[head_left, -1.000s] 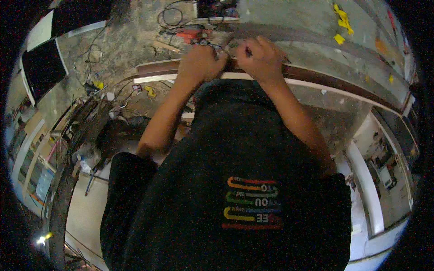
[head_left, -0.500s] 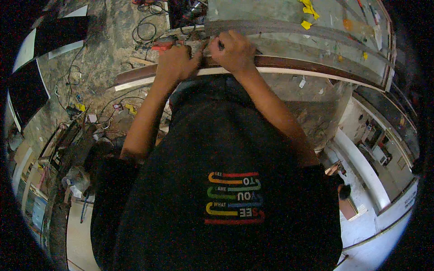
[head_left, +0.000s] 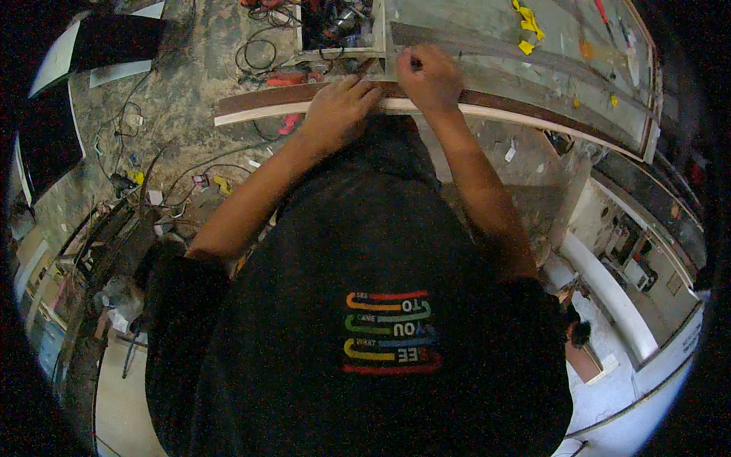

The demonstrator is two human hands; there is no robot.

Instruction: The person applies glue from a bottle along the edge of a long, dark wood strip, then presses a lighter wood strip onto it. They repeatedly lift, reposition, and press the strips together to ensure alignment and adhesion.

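Observation:
A long brown wooden strip [head_left: 266, 99] with a pale edge runs crosswise in front of my body, bending toward the right. My left hand [head_left: 343, 108] rests over it, fingers curled onto its top and pressed close together. Just to the right, my right hand [head_left: 434, 78] is closed in a fist above the strip. A dark round end shows at the fist's upper left; the rest of that held thing is hidden. A thin brownish piece sticks up between the two hands, too blurred to name.
Beyond the strip lies a large greyish panel [head_left: 487, 57] with yellow scraps [head_left: 527, 23]. A pale-framed bin of dark items [head_left: 339, 27] stands beside it. A red power tool [head_left: 288, 78] and black cables [head_left: 255, 53] lie on the floor. Black panels [head_left: 49, 126] are at left.
My left hand has slid right along the strip, its fingers now lying over the top. My right hand remains closed. The whole view has shifted slightly, bringing the bin further into sight.

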